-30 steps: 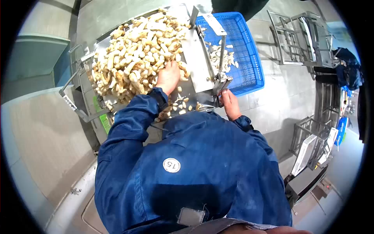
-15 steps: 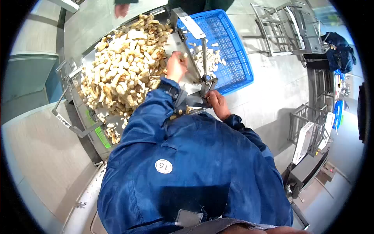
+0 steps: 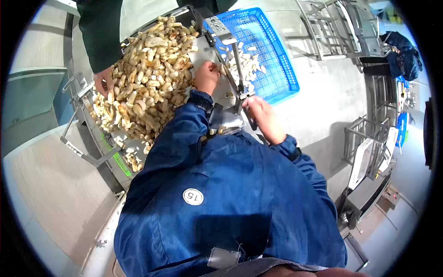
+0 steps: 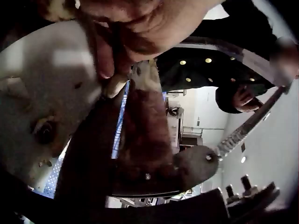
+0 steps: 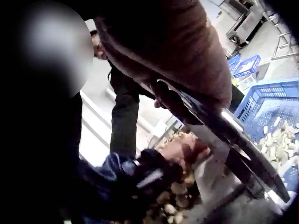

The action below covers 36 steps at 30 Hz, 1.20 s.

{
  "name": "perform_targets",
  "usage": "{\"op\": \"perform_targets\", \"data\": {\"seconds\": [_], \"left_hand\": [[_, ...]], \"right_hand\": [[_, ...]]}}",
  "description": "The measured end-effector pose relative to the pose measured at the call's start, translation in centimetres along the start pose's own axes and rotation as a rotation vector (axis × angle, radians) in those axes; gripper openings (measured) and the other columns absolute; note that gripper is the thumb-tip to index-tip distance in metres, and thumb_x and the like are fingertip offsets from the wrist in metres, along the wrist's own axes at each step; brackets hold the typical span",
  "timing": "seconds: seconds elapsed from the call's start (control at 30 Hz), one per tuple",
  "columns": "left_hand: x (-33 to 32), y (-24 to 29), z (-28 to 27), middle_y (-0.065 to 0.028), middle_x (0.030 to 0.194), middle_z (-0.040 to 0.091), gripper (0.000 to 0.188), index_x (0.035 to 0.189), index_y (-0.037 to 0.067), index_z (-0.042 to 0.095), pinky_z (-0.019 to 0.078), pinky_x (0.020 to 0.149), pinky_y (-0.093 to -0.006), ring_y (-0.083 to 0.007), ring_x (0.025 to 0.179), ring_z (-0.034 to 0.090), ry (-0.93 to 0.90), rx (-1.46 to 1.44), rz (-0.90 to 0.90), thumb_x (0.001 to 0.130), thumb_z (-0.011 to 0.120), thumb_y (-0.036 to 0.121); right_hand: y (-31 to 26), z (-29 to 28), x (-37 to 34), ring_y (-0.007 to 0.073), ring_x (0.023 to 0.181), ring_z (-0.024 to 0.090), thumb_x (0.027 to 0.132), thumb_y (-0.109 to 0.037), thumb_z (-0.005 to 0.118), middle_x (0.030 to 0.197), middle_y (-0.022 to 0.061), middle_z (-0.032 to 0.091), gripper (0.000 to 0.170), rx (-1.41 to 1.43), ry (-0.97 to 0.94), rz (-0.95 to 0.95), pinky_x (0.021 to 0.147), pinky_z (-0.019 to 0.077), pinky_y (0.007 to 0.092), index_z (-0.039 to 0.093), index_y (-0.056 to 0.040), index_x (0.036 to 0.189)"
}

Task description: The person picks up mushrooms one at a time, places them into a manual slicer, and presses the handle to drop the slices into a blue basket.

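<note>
A: What's the L hand (image 3: 207, 76) up to?
B: Its fingers are pinching 1 small pale mushroom pc (image 4: 117, 85), smooth & rounded, right by the cutter (image 3: 238, 64). Can't tell if it's touching the metal.
A: And the R hand (image 3: 265, 121)?
B: Fingers are gripping the slim metal handle (image 5: 219, 123) at the cutter's near end.
A: Where's the main lot?
B: Mushrooms (image 3: 152, 83) are lying in a big lumpy heap, L of the plate (image 3: 199, 54). They're stubby, bulbous, cream w/ brown patches. Plate's pale, flat, smooth, & it's sitting btwn heap & cutter.
A: Other side?
B: Blue plastic basket (image 3: 291, 81), walls full of tiny holes. Pale cut pcs (image 3: 249, 64) are lying inside, mostly on the cutter side.
A: Anyone else?
B: Yep, 1 more person: dark cloth sleeve (image 3: 99, 41), a hand (image 3: 104, 82) holding a longish mushroom at the heap's far L edge. The worker's wearing a blue jacket (image 3: 217, 171) w/ creased fabric & a round white "15" badge (image 3: 193, 196).
</note>
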<state>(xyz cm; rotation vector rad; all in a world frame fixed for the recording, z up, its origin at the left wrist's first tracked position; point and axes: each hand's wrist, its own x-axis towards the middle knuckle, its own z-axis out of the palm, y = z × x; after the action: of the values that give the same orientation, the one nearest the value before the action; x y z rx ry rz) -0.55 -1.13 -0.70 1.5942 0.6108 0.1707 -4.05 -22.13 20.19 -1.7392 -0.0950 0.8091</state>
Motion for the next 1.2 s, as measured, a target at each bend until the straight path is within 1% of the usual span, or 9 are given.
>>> {"op": "perform_targets", "data": {"seconds": [0.1, 0.23, 0.3, 0.4, 0.5, 0.7, 0.9, 1.1, 1.2], "left_hand": [[-0.5, 1.6, -0.1, -0.0092, 0.083, 0.069, 0.007, 0.091, -0.003, 0.063, 0.0522, 0.064, -0.0275, -0.0133, 0.073, 0.063, 0.079, 0.315, 0.157, 0.086, 0.063, 0.003], [-1.2, 4.3, -0.4, -0.0118, 0.078, 0.069, 0.009, 0.089, -0.002, 0.064, 0.0521, 0.062, -0.0315, -0.0168, 0.070, 0.065, 0.042, 0.307, 0.119, 0.085, 0.065, 0.006], [-0.9, 4.1, 0.1, -0.0148, 0.075, 0.067, 0.009, 0.084, 0.000, 0.064, 0.0504, 0.062, -0.0332, -0.0267, 0.067, 0.066, 0.082, 0.253, 0.108, 0.081, 0.066, 0.008], [-0.4, 2.4, 0.0, -0.0170, 0.077, 0.067, 0.009, 0.084, 0.000, 0.064, 0.0503, 0.063, -0.0351, -0.0301, 0.070, 0.066, 0.096, 0.288, 0.140, 0.082, 0.065, 0.009], [-1.6, 5.4, -0.1, -0.0168, 0.077, 0.067, 0.008, 0.083, 0.001, 0.064, 0.0498, 0.063, -0.0357, -0.0306, 0.070, 0.066, 0.114, 0.393, 0.186, 0.082, 0.065, 0.009], [-0.4, 2.4, 0.2, -0.0155, 0.078, 0.068, 0.010, 0.086, 0.001, 0.063, 0.0501, 0.064, -0.0359, -0.0309, 0.073, 0.066, 0.044, 0.246, 0.123, 0.082, 0.064, 0.010], [0.2, 1.6, 0.5, -0.0154, 0.079, 0.068, 0.011, 0.086, 0.002, 0.064, 0.0501, 0.066, -0.0380, -0.0310, 0.076, 0.066, 0.065, 0.329, 0.125, 0.081, 0.065, 0.012], [-0.1, 0.9, 0.5, -0.0149, 0.075, 0.067, 0.010, 0.083, 0.001, 0.063, 0.0499, 0.063, -0.0362, -0.0293, 0.070, 0.066, 0.059, 0.173, 0.125, 0.081, 0.067, 0.010], [-0.4, 1.9, 0.4, -0.0164, 0.075, 0.067, 0.012, 0.082, 0.000, 0.063, 0.0507, 0.063, -0.0354, -0.0286, 0.068, 0.066, 0.062, 0.222, 0.161, 0.081, 0.069, 0.011]], "right_hand": [[-1.3, 0.0, 0.2, 0.0067, 0.064, 0.042, 0.101, -0.027, 0.046, 0.068, -0.0032, 0.045, 0.028, 0.061, 0.021, -0.064, 0.059, 0.0373, 0.0242, 0.060, -0.0047, 0.092], [7.6, -0.5, 0.7, 0.0115, 0.074, 0.051, 0.101, -0.027, 0.046, 0.076, 0.0019, 0.056, 0.029, -0.100, -0.044, -0.025, 0.071, 0.0435, 0.0278, 0.062, -0.0041, 0.092], [10.3, -0.5, 1.2, 0.0110, 0.074, 0.051, 0.100, -0.027, 0.047, 0.077, 0.0021, 0.057, 0.030, -0.120, -0.015, -0.043, 0.072, 0.0433, 0.0270, 0.062, -0.0033, 0.091], [4.1, -0.3, 0.6, 0.0080, 0.072, 0.048, 0.101, -0.027, 0.046, 0.077, -0.0007, 0.056, 0.031, 0.002, -0.030, 0.069, 0.065, 0.0412, 0.0251, 0.062, -0.0023, 0.090], [-1.3, 0.2, 0.0, 0.0082, 0.068, 0.047, 0.101, -0.028, 0.045, 0.073, -0.0015, 0.052, 0.031, 0.149, 0.024, -0.072, 0.063, 0.0404, 0.0238, 0.060, -0.0029, 0.091], [9.5, -0.5, 1.1, 0.0085, 0.070, 0.048, 0.101, -0.026, 0.045, 0.075, 0.0016, 0.053, 0.029, -0.178, -0.021, -0.079, 0.066, 0.0417, 0.0257, 0.061, -0.0031, 0.091], [-1.3, -0.2, 0.0, 0.0076, 0.068, 0.044, 0.102, -0.024, 0.045, 0.074, -0.0034, 0.047, 0.024, 0.194, -0.035, -0.062, 0.064, 0.0394, 0.0235, 0.058, -0.0032, 0.098], [9.0, -0.4, 1.1, 0.0102, 0.074, 0.049, 0.101, -0.025, 0.044, 0.078, 0.0022, 0.055, 0.029, -0.103, -0.033, -0.114, 0.070, 0.0426, 0.0266, 0.062, -0.0037, 0.094], [8.4, -0.8, 1.5, 0.0102, 0.076, 0.050, 0.101, -0.026, 0.044, 0.080, 0.0003, 0.056, 0.030, -0.069, -0.095, 0.013, 0.071, 0.0427, 0.0271, 0.062, -0.0034, 0.093]]}}
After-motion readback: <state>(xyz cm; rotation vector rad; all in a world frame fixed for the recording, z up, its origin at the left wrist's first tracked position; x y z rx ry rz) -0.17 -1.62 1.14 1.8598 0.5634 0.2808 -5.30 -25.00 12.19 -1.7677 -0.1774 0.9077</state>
